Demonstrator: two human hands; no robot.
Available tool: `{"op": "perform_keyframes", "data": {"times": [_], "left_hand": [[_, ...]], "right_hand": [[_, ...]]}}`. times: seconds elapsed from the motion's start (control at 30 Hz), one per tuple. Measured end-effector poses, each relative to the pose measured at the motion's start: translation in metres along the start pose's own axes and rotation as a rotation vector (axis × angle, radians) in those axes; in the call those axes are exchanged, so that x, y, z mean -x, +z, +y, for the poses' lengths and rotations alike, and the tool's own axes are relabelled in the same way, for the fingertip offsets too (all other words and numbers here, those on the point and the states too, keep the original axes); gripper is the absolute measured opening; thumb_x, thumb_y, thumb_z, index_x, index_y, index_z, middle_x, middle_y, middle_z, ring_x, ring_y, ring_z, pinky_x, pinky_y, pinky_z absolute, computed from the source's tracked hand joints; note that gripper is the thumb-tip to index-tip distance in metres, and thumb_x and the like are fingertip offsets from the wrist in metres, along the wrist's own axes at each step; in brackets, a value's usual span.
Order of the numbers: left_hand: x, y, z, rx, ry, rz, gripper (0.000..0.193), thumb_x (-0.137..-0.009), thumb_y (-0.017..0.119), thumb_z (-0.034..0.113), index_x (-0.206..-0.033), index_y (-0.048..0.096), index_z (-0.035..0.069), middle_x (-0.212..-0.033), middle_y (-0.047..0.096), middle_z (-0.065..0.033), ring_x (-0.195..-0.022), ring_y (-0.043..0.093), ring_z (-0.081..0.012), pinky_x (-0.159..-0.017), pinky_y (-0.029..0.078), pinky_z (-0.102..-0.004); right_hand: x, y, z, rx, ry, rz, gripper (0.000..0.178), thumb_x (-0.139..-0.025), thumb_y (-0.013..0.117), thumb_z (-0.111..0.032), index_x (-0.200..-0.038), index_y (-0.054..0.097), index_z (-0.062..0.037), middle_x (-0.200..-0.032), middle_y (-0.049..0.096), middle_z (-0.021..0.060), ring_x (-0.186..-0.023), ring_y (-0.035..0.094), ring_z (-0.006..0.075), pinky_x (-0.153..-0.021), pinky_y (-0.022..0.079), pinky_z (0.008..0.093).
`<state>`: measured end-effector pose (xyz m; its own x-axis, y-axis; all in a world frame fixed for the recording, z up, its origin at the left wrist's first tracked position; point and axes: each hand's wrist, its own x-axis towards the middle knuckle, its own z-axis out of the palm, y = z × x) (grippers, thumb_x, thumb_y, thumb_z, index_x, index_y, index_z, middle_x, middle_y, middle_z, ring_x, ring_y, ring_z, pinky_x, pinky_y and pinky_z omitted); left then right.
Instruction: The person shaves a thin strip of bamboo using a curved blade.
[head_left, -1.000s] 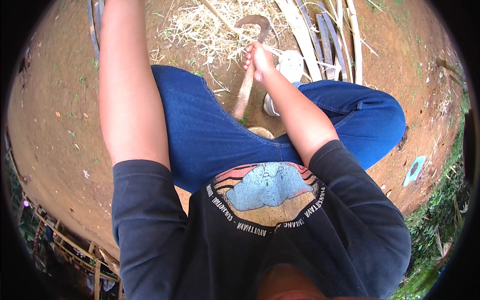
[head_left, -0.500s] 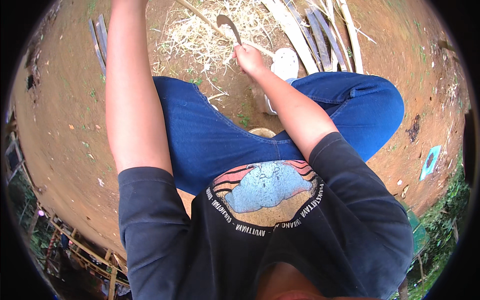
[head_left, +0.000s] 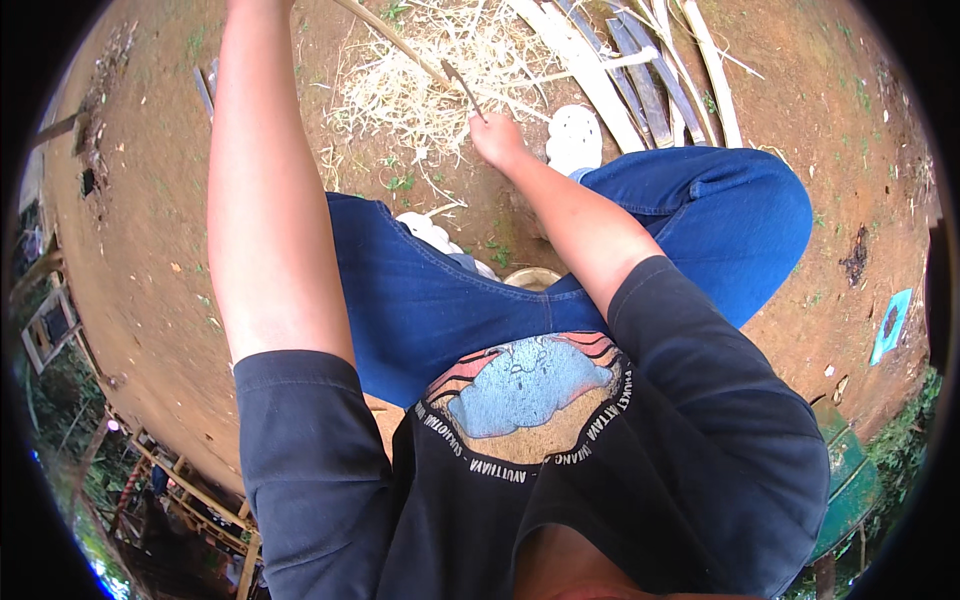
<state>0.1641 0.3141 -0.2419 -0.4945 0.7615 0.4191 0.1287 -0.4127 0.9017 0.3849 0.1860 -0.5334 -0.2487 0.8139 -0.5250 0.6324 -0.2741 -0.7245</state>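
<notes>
My right hand (head_left: 497, 140) is closed around the handle of a curved knife (head_left: 462, 86). The blade points up and away from me, seen nearly edge-on, its tip close to a long thin bamboo strip (head_left: 395, 42). That strip slants from the top edge down toward the right, passing above my right hand. My left forearm (head_left: 265, 180) stretches straight up the picture; the left hand lies beyond the top edge, so its fingers and anything in them are hidden. A heap of pale shavings (head_left: 400, 105) covers the ground beneath the blade and strip.
Split bamboo slats (head_left: 570, 75) lie on the ground at the far right, pale and dark, with a pale strip (head_left: 625, 62) across them. White shoes (head_left: 573, 140) flank the shavings. Between my legs shows a pale round rim (head_left: 533, 278). A blue flat piece (head_left: 890, 326) lies at right.
The knife has turned from showing its broad curved side to nearly edge-on, and my right hand sits slightly lower. A pale strip now lies across the slats. The whole view has shifted a little.
</notes>
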Motion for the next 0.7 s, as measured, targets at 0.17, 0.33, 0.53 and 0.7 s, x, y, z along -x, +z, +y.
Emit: {"op": "perform_keyframes", "data": {"times": [0.17, 0.33, 0.53, 0.7], "left_hand": [[-0.028, -0.011, -0.031, 0.221, -0.213, -0.117, 0.037, -0.096, 0.053, 0.032, -0.066, 0.039, 0.016, -0.051, 0.033, 0.0043, -0.039, 0.033, -0.0082, -0.037, 0.026, -0.0254], [-0.091, -0.065, -0.09, 0.588, -0.477, -0.401, 0.037, -0.096, 0.053, 0.033, -0.067, 0.038, 0.017, -0.051, 0.034, 0.0044, -0.039, 0.034, -0.008, -0.036, 0.027, -0.025], [-0.008, 0.006, -0.004, 0.039, -0.072, -0.014, 0.037, -0.096, 0.053, 0.032, -0.066, 0.038, 0.017, -0.05, 0.034, 0.0044, -0.038, 0.034, -0.0078, -0.036, 0.026, -0.0248], [-0.025, -0.012, -0.013, 0.246, -0.169, -0.107, 0.037, -0.096, 0.053, 0.032, -0.066, 0.037, 0.017, -0.049, 0.032, 0.0051, -0.038, 0.032, -0.0073, -0.036, 0.026, -0.0242]], "right_hand": [[0.021, -0.024, -0.062, -0.21, -0.093, 0.142, 0.042, -0.096, 0.047, -0.037, -0.082, 0.066, -0.0024, -0.075, 0.065, 0.0217, -0.073, 0.065, 0.0347, -0.072, 0.049, 0.0447], [0.016, 0.006, -0.009, -0.169, -0.076, 0.153, 0.042, -0.097, 0.046, -0.032, -0.073, 0.062, -0.0017, -0.06, 0.061, 0.0152, -0.059, 0.062, 0.032, -0.062, 0.049, 0.0435], [0.008, -0.015, -0.022, -0.471, 0.261, -0.124, 0.039, -0.097, 0.043, -0.029, -0.068, 0.051, -0.0038, -0.055, 0.053, 0.0075, -0.049, 0.055, 0.0167, -0.048, 0.045, 0.034], [0.017, -0.012, -0.028, -0.681, 0.291, -0.12, 0.035, -0.097, 0.046, -0.03, -0.072, 0.052, -0.0067, -0.051, 0.048, 0.0028, -0.047, 0.048, 0.014, -0.046, 0.042, 0.0321]]}}
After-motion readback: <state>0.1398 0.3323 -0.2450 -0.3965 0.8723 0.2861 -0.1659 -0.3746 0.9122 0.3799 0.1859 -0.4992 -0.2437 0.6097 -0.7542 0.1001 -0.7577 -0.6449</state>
